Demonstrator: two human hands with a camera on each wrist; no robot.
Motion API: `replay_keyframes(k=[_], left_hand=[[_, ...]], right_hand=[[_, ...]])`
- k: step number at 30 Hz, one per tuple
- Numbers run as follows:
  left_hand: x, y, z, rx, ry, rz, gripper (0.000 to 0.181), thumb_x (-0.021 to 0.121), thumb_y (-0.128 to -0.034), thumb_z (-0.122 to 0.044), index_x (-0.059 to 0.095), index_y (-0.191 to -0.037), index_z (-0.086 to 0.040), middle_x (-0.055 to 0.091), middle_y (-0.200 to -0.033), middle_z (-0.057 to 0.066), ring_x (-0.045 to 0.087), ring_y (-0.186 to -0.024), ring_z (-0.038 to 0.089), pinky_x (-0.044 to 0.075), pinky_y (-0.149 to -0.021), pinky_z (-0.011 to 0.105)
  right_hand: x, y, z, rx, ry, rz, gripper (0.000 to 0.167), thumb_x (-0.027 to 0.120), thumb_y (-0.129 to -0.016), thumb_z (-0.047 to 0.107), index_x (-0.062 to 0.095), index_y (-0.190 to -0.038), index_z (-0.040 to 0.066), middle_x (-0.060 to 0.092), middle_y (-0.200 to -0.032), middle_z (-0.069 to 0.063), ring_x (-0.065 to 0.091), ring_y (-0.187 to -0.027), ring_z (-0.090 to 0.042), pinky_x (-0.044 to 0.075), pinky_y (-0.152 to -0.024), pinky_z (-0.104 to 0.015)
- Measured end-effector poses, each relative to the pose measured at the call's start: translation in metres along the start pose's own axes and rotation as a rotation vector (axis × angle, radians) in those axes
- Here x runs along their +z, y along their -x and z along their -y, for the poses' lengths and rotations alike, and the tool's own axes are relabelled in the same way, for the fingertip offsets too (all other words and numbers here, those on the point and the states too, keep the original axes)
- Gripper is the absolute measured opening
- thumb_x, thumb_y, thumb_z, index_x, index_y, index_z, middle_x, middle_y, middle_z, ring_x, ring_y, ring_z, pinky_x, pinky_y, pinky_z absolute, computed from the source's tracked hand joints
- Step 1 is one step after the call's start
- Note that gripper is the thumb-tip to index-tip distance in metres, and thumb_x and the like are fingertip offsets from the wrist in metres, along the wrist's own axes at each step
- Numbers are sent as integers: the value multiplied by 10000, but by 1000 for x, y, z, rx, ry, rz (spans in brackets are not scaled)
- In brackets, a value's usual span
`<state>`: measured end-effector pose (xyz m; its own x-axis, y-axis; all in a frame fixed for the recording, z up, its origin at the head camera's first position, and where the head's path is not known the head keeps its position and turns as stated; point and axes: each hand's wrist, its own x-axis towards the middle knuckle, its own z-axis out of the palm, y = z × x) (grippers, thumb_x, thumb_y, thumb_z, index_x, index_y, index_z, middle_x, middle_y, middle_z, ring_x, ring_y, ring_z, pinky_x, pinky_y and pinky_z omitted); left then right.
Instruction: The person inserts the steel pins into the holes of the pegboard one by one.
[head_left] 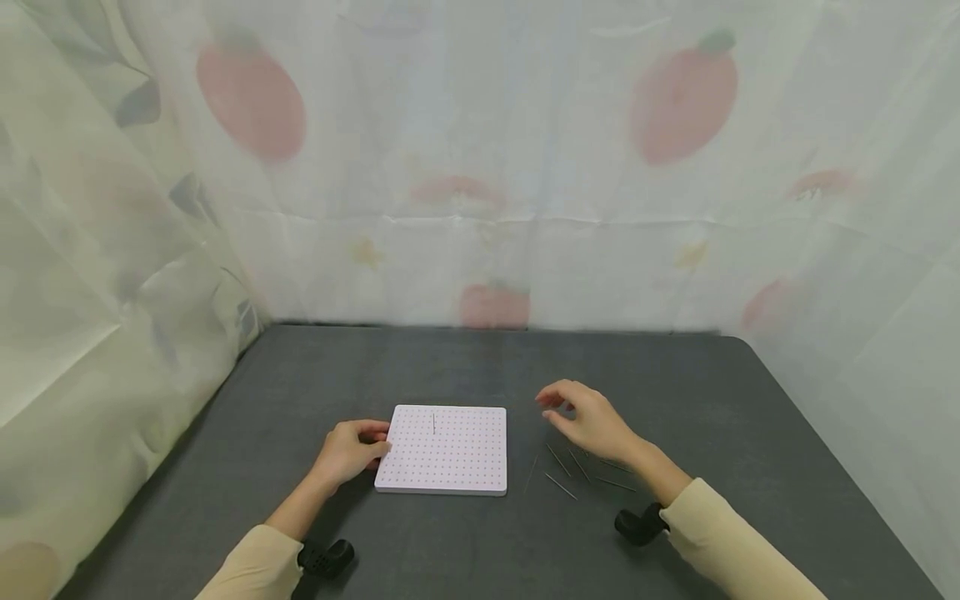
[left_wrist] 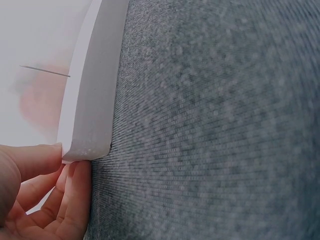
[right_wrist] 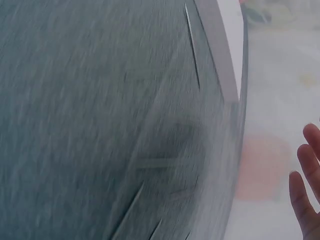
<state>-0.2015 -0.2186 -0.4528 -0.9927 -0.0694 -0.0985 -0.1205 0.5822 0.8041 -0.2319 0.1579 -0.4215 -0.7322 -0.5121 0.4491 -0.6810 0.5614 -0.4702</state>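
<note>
A white board dotted with small holes lies on the dark table, and one thin metal pin stands in its upper part. The left hand grips the board's left edge; in the left wrist view that hand has its thumb on top of the board and fingers against the side, with the pin beyond. To the right of the board, the right hand is above the table with fingers slightly bent, holding nothing visible. Its fingers are apart in the right wrist view.
Several loose thin pins lie scattered on the table right of the board, near and below the right hand. One pin lies close beside the board's edge. A patterned pale curtain hangs behind the table and at its sides.
</note>
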Motion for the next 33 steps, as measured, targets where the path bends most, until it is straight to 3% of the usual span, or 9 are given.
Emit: replay_keyframes(k=[9, 18, 26, 33], left_hand=[[1, 0, 0, -6, 3, 0, 356, 688, -841, -8, 660, -1188, 69, 696, -996, 171, 670, -766, 151, 621, -637, 311], [0, 0, 1, 0, -13, 1, 356, 690, -845, -16, 659, -1190, 69, 696, -997, 171, 666, -776, 151, 624, -647, 323], [0, -1, 1, 3, -10, 4, 358, 687, -847, -9, 656, -1194, 71, 694, -1003, 179, 665, -788, 151, 624, -654, 322], [1, -2, 2, -6, -7, -3, 354, 682, -844, -6, 660, -1191, 62, 694, -1002, 170, 667, -786, 152, 625, -654, 307]], right_hand=[[-17, 17, -33, 126, -18, -45, 243, 680, -906, 71, 651, -1147, 62, 706, -1052, -54, 661, -936, -183, 571, -764, -288], [-22, 34, -55, 241, -30, 8, 235, 665, -922, 92, 640, -1145, 21, 703, -1035, -74, 655, -922, -183, 570, -752, -259], [-23, 45, -66, 323, -44, 59, 192, 666, -920, 109, 646, -1088, 19, 685, -954, -54, 583, -820, -12, 525, -693, -220], [-25, 49, -69, 357, -29, 113, 125, 672, -921, 135, 648, -1016, 57, 658, -895, -24, 538, -774, 3, 476, -657, -208]])
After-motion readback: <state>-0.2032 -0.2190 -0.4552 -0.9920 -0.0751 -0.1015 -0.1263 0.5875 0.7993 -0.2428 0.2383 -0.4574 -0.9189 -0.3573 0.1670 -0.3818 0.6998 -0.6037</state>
